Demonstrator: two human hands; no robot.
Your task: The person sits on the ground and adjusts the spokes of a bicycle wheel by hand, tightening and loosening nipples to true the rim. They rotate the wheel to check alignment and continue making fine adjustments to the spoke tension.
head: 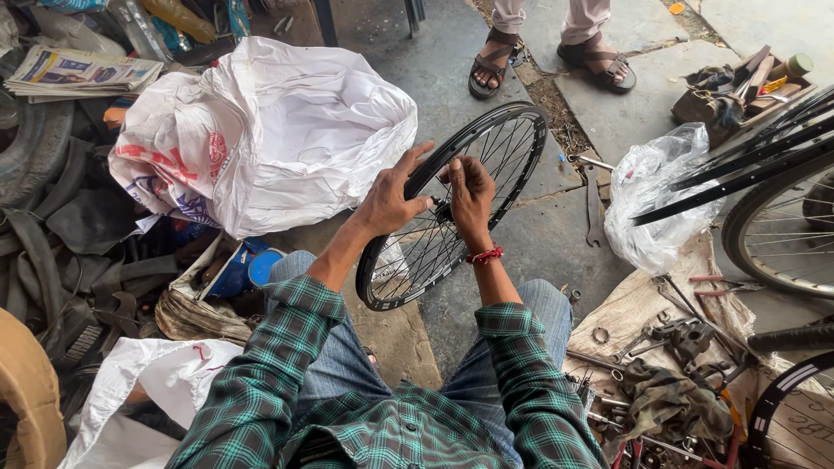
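Note:
A black bicycle wheel rim [512, 117] with thin metal spokes stands tilted on the stone floor between my knees. My left hand [393, 198] rests on the rim's left side, fingers spread along it. My right hand [470, 195] is closed at the hub in the wheel's middle, gripping the hub or a small part there; what it pinches is hidden. A red thread bracelet circles my right wrist. My sleeves are green plaid.
A large white sack [269, 130] lies to the left beside old tyres [52, 208] and newspapers. At the right are a clear plastic bag [647, 204], another bicycle wheel [782, 226], and scattered tools [678, 347] on sacking. Another person's sandalled feet [552, 52] stand beyond the wheel.

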